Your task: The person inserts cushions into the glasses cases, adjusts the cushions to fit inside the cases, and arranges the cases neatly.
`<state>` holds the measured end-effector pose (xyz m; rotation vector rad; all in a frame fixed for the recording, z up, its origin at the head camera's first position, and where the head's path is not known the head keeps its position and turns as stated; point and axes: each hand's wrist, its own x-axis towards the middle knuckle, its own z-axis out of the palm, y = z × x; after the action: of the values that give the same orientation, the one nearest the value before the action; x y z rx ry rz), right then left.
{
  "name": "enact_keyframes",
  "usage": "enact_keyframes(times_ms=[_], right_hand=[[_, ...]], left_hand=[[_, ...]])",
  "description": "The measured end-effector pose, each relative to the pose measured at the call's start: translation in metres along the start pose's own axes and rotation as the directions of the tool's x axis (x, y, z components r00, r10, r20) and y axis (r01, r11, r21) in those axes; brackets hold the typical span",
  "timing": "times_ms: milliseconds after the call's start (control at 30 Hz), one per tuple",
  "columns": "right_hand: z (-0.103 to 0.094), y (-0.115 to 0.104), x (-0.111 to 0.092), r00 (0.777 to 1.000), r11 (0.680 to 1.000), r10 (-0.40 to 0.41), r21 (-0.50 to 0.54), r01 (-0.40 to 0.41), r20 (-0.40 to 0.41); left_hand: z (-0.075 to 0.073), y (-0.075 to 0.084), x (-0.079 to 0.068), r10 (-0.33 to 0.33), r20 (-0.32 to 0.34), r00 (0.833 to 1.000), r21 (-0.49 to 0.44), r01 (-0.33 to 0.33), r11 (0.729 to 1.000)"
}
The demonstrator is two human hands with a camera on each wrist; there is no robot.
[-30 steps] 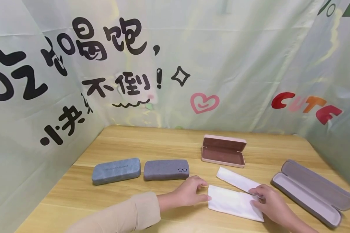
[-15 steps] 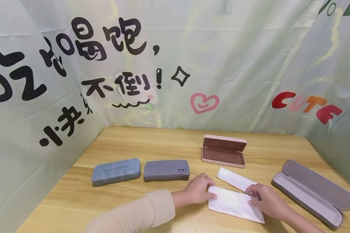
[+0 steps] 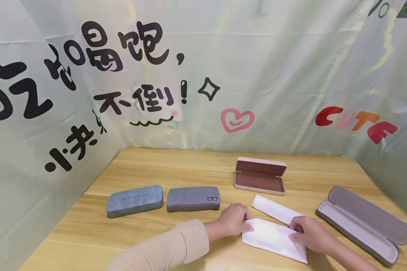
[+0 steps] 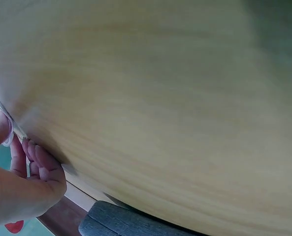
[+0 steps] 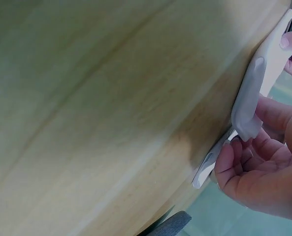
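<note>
A folded white cloth [image 3: 268, 238] lies on the table in front of me in the head view. My left hand [image 3: 232, 220] pinches its far left corner between thumb and curled fingers; the left wrist view shows this hand [image 4: 25, 189] at the lower left. At the far right corner, my right hand [image 3: 310, 233] grips the cloth with the thumb on top. From the right wrist, the folded edge of the cloth [image 5: 249, 93] rises near the right hand's fingers [image 5: 227, 164]. Just behind it lies a second, narrow folded white cloth [image 3: 274, 209], partly covered by the right hand.
A blue glasses case [image 3: 135, 201] and a grey-purple glasses case [image 3: 193, 198] sit closed on the left. An opened pink case [image 3: 260, 182] stands behind the cloths. On the right lies an opened long grey case [image 3: 359, 233]. Printed fabric [image 3: 274, 75] surrounds the wooden table [image 3: 162, 162].
My left hand has moved right onto the cloth's far left corner and now pinches it. The right hand stays at its corner, and the cloth's far edge has shifted slightly toward me.
</note>
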<state>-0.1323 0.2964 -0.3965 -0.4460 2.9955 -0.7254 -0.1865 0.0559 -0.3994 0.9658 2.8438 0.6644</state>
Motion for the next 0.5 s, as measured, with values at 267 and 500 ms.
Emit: enact_keyframes(times_ms=[267,500], right_hand=[[-0.0004,0.0000,-0.0012,1.000,1.000,0.000,-0.029,0.001,0.024],[-0.0055,0.0015,-0.0012,0.995,0.997,-0.074,0.028,0.072,0.073]], left_hand=[[-0.0010,0.0044,0.0014,-0.035,0.050,0.998,-0.039,0.037,0.999],[-0.0051,0.0015,-0.0017,-0.023,0.056,0.998,-0.072,0.027,0.997]])
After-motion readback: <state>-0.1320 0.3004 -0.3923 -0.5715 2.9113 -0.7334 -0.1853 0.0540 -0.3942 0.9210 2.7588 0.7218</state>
